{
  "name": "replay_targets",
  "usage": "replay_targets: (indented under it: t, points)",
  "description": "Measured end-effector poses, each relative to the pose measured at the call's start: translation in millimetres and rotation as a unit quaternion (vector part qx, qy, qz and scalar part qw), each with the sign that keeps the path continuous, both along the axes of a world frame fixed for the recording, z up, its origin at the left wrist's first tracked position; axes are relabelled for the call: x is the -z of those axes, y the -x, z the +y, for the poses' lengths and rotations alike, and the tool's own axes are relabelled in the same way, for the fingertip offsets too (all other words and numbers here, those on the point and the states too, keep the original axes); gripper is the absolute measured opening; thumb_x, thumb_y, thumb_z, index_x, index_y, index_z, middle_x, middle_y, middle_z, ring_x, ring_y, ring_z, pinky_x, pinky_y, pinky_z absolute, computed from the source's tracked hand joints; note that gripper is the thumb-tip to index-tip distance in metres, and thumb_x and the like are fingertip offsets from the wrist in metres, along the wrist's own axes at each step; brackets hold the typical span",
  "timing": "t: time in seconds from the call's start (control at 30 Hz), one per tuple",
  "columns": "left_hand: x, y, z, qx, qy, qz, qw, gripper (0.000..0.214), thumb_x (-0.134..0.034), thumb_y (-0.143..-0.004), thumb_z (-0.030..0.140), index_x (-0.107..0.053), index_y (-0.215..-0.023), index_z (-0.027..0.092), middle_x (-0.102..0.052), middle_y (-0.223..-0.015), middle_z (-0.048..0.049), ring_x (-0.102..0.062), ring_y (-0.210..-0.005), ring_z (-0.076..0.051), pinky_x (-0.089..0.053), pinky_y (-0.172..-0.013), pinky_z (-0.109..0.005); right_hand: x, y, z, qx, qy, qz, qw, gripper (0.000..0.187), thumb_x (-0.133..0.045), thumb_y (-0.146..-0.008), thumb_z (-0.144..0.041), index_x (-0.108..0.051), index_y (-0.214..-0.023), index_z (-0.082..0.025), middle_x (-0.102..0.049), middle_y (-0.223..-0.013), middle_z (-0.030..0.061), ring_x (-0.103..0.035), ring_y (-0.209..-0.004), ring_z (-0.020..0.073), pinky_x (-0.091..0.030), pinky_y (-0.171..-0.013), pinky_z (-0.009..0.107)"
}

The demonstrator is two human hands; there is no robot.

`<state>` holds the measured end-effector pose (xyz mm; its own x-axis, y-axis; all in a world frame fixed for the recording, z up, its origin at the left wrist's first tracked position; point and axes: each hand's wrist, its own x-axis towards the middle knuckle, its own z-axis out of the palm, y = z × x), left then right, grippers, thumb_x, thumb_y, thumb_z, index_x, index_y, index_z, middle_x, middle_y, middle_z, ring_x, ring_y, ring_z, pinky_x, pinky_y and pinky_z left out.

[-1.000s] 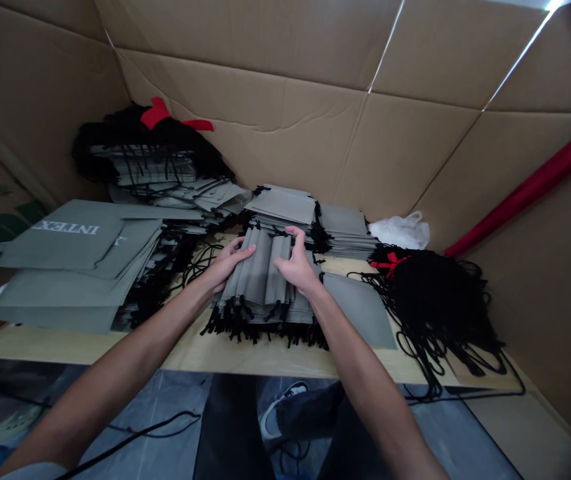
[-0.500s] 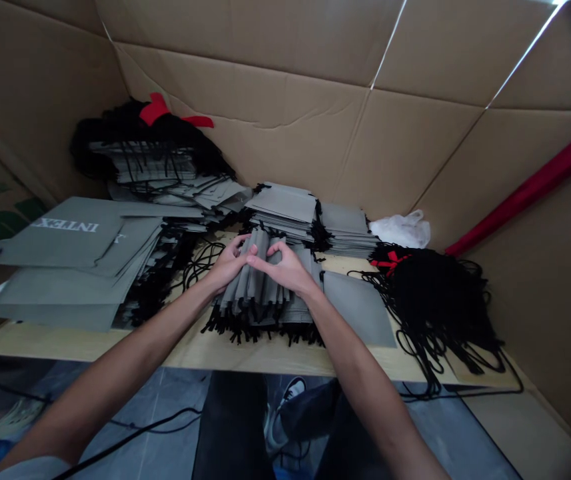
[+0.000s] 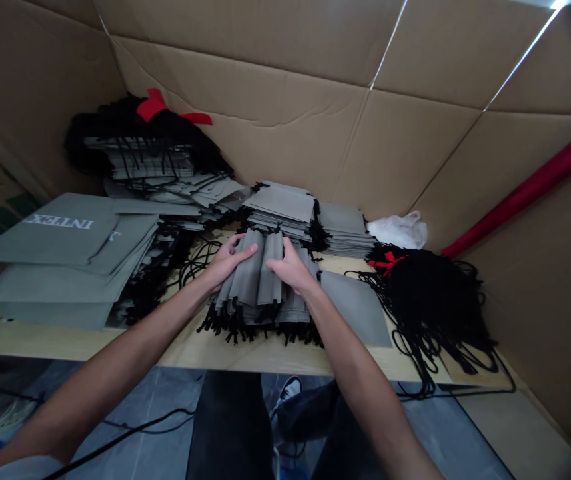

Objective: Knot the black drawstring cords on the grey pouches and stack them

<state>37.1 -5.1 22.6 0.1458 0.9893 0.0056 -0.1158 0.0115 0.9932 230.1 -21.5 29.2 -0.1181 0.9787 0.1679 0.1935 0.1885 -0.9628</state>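
My left hand (image 3: 226, 261) grips the left side of a grey fabric bag (image 3: 248, 275), its thumb lying along the top. The bag's sides are curled up, leaving a groove down the middle. On its right edge my right hand (image 3: 292, 268) is closed, the thumb pressing the inner face. Short black cord ends stick out at the bag's corners. Beneath and around it lies a pile of folded grey bags (image 3: 299, 303) with black cord ends along the front. The fingers under the bag are hidden.
Printed grey bags (image 3: 65, 233) lie stacked at left on the wooden table (image 3: 245, 357). Behind stand more grey stacks (image 3: 285, 200) and a black cord bundle with a red tie (image 3: 152, 107). Another black cord bundle (image 3: 435, 300) lies right, near a white plastic bag (image 3: 400, 230). Cardboard walls (image 3: 265, 87) enclose the table.
My hands have moved apart, from thumbs close together to one on each side of the bag. The bag has spread from a narrow fold into a wider, grooved shape.
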Motion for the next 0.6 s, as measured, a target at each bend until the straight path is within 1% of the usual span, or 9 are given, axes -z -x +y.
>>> replay_targets:
  t: [0.1, 0.13, 0.2, 0.27, 0.3, 0.37, 0.47, 0.53, 0.6]
  points:
    - [0.6, 0.8, -0.3, 0.002, 0.002, -0.01, 1.0, 0.04, -0.074, -0.105, 0.038, -0.066, -0.137, 0.016, -0.072, -0.127, -0.0101, -0.074, -0.104, -0.022, -0.068, -0.089, -0.04, -1.1, -2.0, -1.5, -0.01, -0.016, 0.003, 1.0, 0.054, -0.074, -0.104, -0.029, -0.053, -0.153, -0.02, -0.068, -0.129, 0.0095, -0.071, -0.1, 0.0208, -0.064, -0.086, 0.037]
    - [0.9, 1.0, -0.1, 0.001, 0.002, -0.014, 1.0, 0.039, -0.074, -0.105, 0.039, -0.066, -0.137, 0.016, -0.072, -0.127, -0.0101, -0.074, -0.104, -0.022, -0.067, -0.09, -0.041, -1.9, -2.6, -2.2, -0.014, -0.023, -0.001, 1.0, 0.055, -0.075, -0.104, -0.029, -0.052, -0.154, -0.02, -0.068, -0.129, 0.0095, -0.071, -0.1, 0.0207, -0.064, -0.086, 0.037]
    - [1.6, 1.3, 0.9, -0.002, 0.003, -0.025, 1.0, 0.04, -0.072, -0.106, 0.042, -0.067, -0.135, 0.016, -0.072, -0.128, -0.0105, -0.073, -0.107, -0.023, -0.067, -0.092, -0.042, -2.8, -2.9, -3.1, -0.019, -0.027, -0.018, 0.999, 0.045, -0.075, -0.104, -0.032, -0.06, -0.145, -0.019, -0.07, -0.124, 0.008, -0.07, -0.096, 0.0194, -0.063, -0.085, 0.036]
    - [2.2, 1.3, 2.2, -0.006, 0.004, -0.036, 0.999, 0.041, -0.07, -0.107, 0.046, -0.068, -0.134, 0.016, -0.072, -0.13, -0.0109, -0.073, -0.11, -0.024, -0.066, -0.095, -0.044, -2.7, -1.9, -2.9, -0.017, -0.019, -0.045, 0.999, 0.03, -0.075, -0.104, -0.036, -0.069, -0.126, -0.016, -0.071, -0.112, 0.0056, -0.069, -0.091, 0.0179, -0.062, -0.083, 0.035]
    - [2.5, 1.3, 2.8, -0.007, 0.004, -0.039, 0.999, 0.041, -0.069, -0.107, 0.048, -0.068, -0.133, 0.016, -0.071, -0.13, -0.0111, -0.073, -0.112, -0.025, -0.066, -0.097, -0.045, -2.5, -0.9, -2.6, -0.014, -0.014, -0.058, 0.998, 0.027, -0.075, -0.104, -0.039, -0.071, -0.117, -0.015, -0.071, -0.107, 0.0048, -0.068, -0.089, 0.0177, -0.061, -0.083, 0.035]
    - [3.3, 1.3, 3.7, -0.01, 0.004, -0.039, 0.999, 0.041, -0.07, -0.107, 0.047, -0.068, -0.134, 0.016, -0.071, -0.131, -0.0113, -0.073, -0.113, -0.025, -0.066, -0.098, -0.046, -2.2, 1.5, -2.3, -0.004, -0.014, -0.074, 0.997, 0.028, -0.075, -0.105, -0.042, -0.071, -0.107, -0.014, -0.071, -0.104, 0.0045, -0.068, -0.092, 0.0187, -0.06, -0.087, 0.037]
    - [4.9, 1.7, 4.3, -0.01, 0.004, -0.03, 0.999, 0.042, -0.072, -0.106, 0.044, -0.067, -0.137, 0.016, -0.07, -0.133, -0.0117, -0.072, -0.114, -0.025, -0.066, -0.098, -0.046, -3.2, 4.6, -4.7, 0.008, -0.022, -0.077, 0.997, 0.036, -0.073, -0.104, -0.052, -0.07, -0.102, -0.016, -0.071, -0.105, 0.0051, -0.068, -0.098, 0.0208, -0.058, -0.092, 0.039]
    - [6.2, 2.3, 4.5, -0.01, 0.002, -0.019, 1.0, 0.042, -0.073, -0.106, 0.041, -0.066, -0.139, 0.016, -0.07, -0.134, -0.0117, -0.072, -0.114, -0.025, -0.066, -0.098, -0.046, -4.4, 5.5, -7.9, 0.01, -0.02, -0.076, 0.997, 0.044, -0.074, -0.099, -0.062, -0.068, -0.098, -0.018, -0.07, -0.1, 0.0034, -0.066, -0.095, 0.021, -0.055, -0.089, 0.036]
    - [7.2, 2.9, 4.4, -0.013, -0.004, -0.007, 1.0, 0.042, -0.074, -0.105, 0.039, -0.065, -0.139, 0.017, -0.069, -0.135, -0.0117, -0.072, -0.115, -0.025, -0.066, -0.098, -0.046, -5.2, 5.7, -11.1, 0.011, -0.017, -0.075, 0.997, 0.05, -0.079, -0.09, -0.068, -0.067, -0.094, -0.02, -0.069, -0.095, 0.001, -0.063, -0.092, 0.0209, -0.052, -0.085, 0.033]
